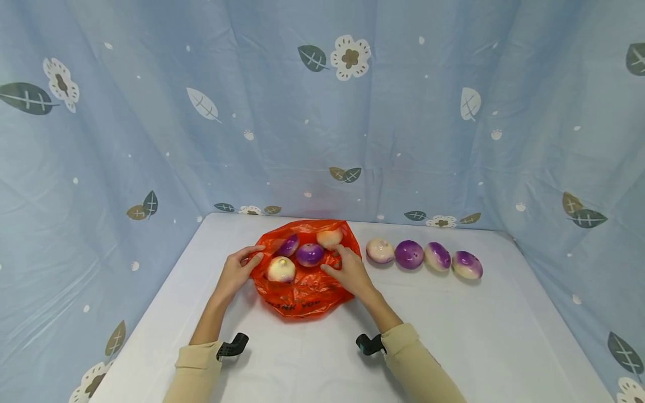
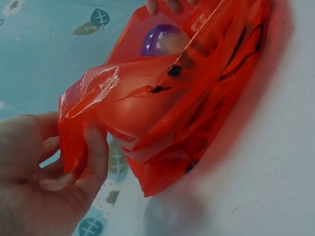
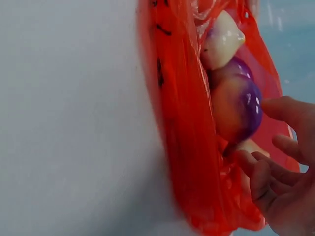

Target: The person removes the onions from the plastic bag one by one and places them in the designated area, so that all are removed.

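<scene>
A red plastic bag [image 1: 307,305] with dark lettering lies mouth-up on the white table, holding several glossy purple-and-white turnips, among them a purple turnip [image 1: 309,254] and a pale turnip [image 1: 280,270]. At its left side my left hand [image 1: 237,271] pinches the rim between thumb and fingers, plainest in the left wrist view. My right hand [image 1: 350,272] reaches over the right side of the mouth, fingers spread and loosely bent. In the right wrist view, one fingertip is close to a purple-and-orange-looking turnip [image 3: 236,108]; whether it touches cannot be told. Another pale turnip [image 1: 329,238] is beyond that hand.
Right of the bag, several more turnips form a row: a pale one [image 1: 380,251], a purple one [image 1: 409,254] and others out to the rightmost turnip [image 1: 467,265]. A blue curtain [image 1: 403,140] with leaves and flowers hangs behind the white table [image 1: 478,336].
</scene>
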The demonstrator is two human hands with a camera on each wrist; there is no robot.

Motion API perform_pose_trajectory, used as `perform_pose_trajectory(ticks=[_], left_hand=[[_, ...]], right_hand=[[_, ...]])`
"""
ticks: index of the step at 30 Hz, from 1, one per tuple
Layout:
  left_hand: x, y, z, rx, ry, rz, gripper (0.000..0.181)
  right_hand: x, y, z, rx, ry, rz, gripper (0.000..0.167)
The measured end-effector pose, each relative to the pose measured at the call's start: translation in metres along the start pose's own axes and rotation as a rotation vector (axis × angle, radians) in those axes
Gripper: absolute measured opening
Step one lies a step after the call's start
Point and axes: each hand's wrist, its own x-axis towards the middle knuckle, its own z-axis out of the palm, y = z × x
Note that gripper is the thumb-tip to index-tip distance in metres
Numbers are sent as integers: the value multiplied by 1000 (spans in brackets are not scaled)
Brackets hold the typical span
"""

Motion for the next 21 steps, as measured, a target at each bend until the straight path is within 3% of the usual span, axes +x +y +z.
perform_pose_trajectory(ticks=[12, 19, 21], left_hand=[[1, -1, -3, 10, 8, 30, 38], [-14, 33, -4, -5, -14, 9, 35], [-16, 36, -5, -3, -14, 11, 35]], right_hand=[[16, -19, 23, -32, -16, 113, 60], [22, -23, 37, 9, 12, 187, 59], [23, -23, 39, 20, 22, 196, 61]])
